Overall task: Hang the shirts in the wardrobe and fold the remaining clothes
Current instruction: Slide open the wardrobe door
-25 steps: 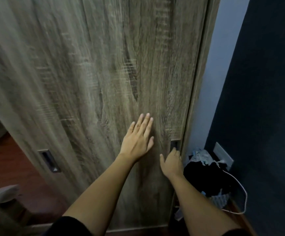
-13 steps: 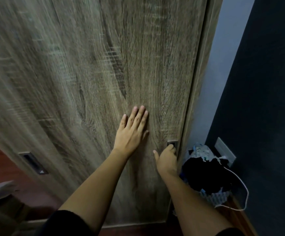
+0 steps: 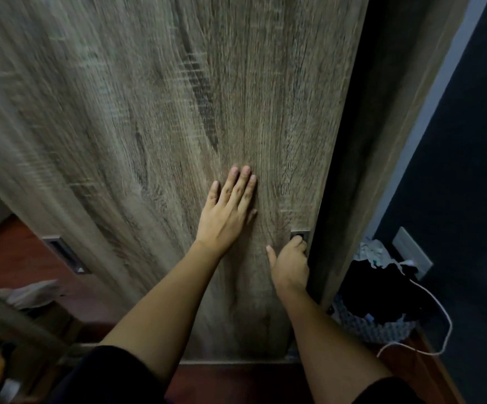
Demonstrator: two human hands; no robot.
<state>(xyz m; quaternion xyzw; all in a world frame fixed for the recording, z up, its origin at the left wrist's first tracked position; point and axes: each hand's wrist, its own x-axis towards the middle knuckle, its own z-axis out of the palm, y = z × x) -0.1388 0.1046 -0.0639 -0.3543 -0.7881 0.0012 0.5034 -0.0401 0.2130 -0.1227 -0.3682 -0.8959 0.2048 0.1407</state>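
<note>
The grey-brown wood-grain sliding wardrobe door (image 3: 178, 141) now shows a dark gap at right of frame where it sat shut a second ago. The left hand (image 3: 226, 212) presses flat and open at centre; the right hand (image 3: 290, 262) hooks its fingers into the recessed metal handle (image 3: 299, 236). Hanging space is opening.

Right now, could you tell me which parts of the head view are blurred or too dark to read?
Head view: the wardrobe door is streaked with motion blur at left; left hand and right hand stay fairly sharp; the gap beside the door is black, contents unreadable.

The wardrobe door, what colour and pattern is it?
Grey-brown wood grain on the wardrobe door, seen in the head view.
</note>
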